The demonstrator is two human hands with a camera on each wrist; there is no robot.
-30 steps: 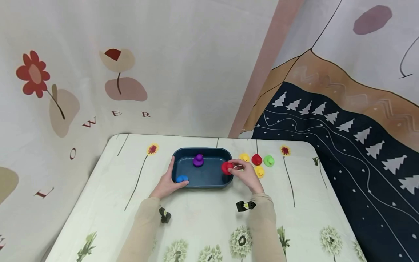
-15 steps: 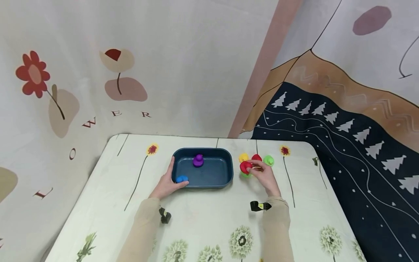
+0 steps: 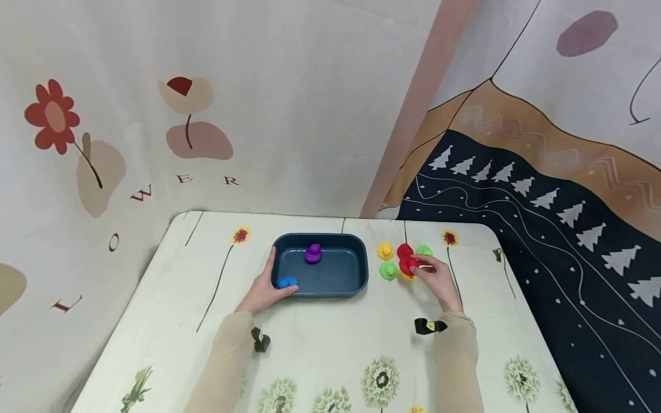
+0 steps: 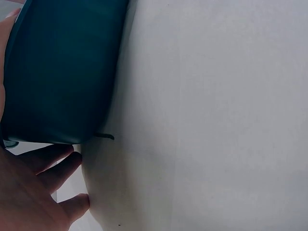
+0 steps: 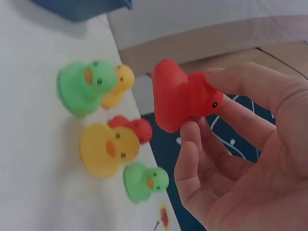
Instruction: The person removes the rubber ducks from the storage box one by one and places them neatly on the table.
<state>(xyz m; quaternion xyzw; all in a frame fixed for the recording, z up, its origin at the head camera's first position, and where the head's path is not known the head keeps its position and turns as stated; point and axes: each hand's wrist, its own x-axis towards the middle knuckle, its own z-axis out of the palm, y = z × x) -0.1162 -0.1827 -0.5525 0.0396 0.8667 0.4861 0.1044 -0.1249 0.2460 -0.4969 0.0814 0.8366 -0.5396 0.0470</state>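
Note:
My right hand (image 3: 436, 279) pinches a red rubber duck (image 5: 173, 96) between thumb and fingers. In the head view, this duck hangs over the near yellow duck (image 3: 407, 277) and overlaps the red duck (image 3: 404, 250) behind it. Around them stand another yellow duck (image 3: 384, 250), a green duck (image 3: 388, 270) and a second green duck (image 3: 424, 250). My left hand (image 3: 260, 292) grips the left end of a dark blue tray (image 3: 330, 295), thumb along its near rim and fingers against its side. Inside are a purple duck (image 3: 312, 253) and a blue toy (image 3: 287, 281) partly hidden by the rim.
A pale flower-print cloth covers the table (image 3: 330, 344). Behind it hangs a printed curtain (image 3: 289, 143), and a dark tree-patterned cloth (image 3: 496, 189) falls past the right edge. Each wrist carries a small black camera (image 3: 430, 326).
My right hand has carried the red duck from above the tray's right end rightward, over the duck group. The left hand and the tray have stayed put.

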